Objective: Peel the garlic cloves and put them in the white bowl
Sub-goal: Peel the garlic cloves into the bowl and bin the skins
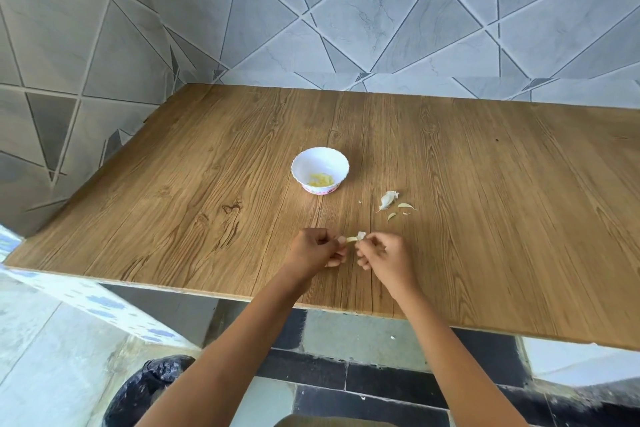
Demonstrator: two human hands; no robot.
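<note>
I saw left hand point(317, 250) and right hand point(382, 253) both curled tight, pinching one garlic clove point(352, 239) between them above the counter point(485, 218), white bowl point(320, 168) just beyond.

One head-worn wide view looks forward and down over the near bench point(450, 253) edge, close above the fingers point(334, 262), with tiled wall point(346, 10) beyond them and floor point(346, 340) below.

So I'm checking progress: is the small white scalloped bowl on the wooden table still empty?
No, the white scalloped bowl already holds a small heap of pale yellow peeled garlic cloves at its bottom.
</note>
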